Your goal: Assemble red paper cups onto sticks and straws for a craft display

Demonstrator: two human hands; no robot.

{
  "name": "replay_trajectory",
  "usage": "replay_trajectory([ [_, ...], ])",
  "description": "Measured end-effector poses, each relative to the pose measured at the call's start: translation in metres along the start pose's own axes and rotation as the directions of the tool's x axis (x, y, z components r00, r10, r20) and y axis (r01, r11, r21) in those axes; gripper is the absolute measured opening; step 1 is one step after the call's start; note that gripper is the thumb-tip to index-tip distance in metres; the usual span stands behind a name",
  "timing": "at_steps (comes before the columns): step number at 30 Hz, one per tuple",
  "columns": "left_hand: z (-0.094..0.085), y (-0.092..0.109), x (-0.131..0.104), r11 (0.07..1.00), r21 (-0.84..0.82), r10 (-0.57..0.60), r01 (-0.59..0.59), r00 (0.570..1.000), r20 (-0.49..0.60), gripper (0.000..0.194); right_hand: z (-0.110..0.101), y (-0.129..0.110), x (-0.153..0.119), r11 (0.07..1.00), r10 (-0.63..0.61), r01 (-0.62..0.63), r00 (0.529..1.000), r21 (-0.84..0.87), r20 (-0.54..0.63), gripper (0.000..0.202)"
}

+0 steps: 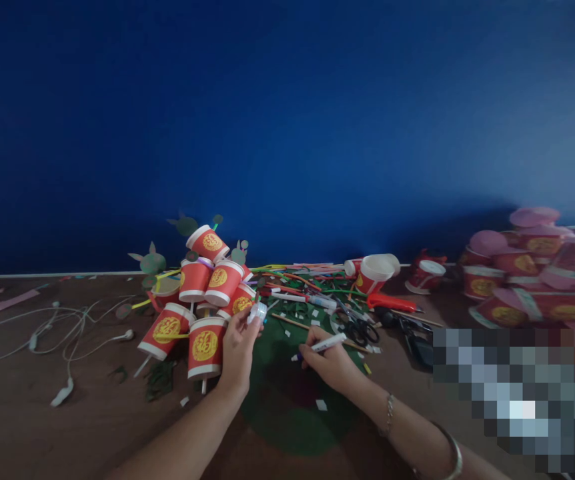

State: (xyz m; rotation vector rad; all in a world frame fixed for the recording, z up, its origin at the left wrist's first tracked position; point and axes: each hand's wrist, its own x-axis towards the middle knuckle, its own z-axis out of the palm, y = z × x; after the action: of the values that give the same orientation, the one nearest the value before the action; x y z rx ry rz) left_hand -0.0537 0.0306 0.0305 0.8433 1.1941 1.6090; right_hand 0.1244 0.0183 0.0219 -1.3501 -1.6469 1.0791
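My right hand [325, 363] is closed round a white marker [331, 343] with a dark purple-blue end, held over a dark green sheet [292, 427]. A small, shiny white object [257, 313] is pinched in the fingers of my left hand [237, 350]; its kind is unclear, though it looks roll-like. Close beside my left hand stand several red paper cups with gold emblems, the nearest being an upright cup [206, 348] with a white stick under it. A tilted cup [166, 331] leans to its left, and others are stacked behind. Green rabbit-shaped cutouts [151, 259] show among them.
Scissors [361, 329], coloured strips [297, 270] and white paper scraps [321, 405] lie past my hands. White earphones [62, 393] with a loose cable are at left. A white cup [376, 272] and red-handled tool [392, 303] sit right of centre. Pink-trimmed cups [517, 267] pile up far right, before a blue wall [287, 133].
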Motion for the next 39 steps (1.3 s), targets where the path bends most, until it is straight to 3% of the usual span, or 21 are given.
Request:
replay_trajectory([
  [39, -0.0008, -0.0029, 0.0008, 1.0, 0.011, 0.006, -0.006, 1.0, 0.018, 0.043, 0.0002, -0.0016, 0.0009, 0.999, 0.02, -0.021, 0.999, 0.028, 0.04, 0.017],
])
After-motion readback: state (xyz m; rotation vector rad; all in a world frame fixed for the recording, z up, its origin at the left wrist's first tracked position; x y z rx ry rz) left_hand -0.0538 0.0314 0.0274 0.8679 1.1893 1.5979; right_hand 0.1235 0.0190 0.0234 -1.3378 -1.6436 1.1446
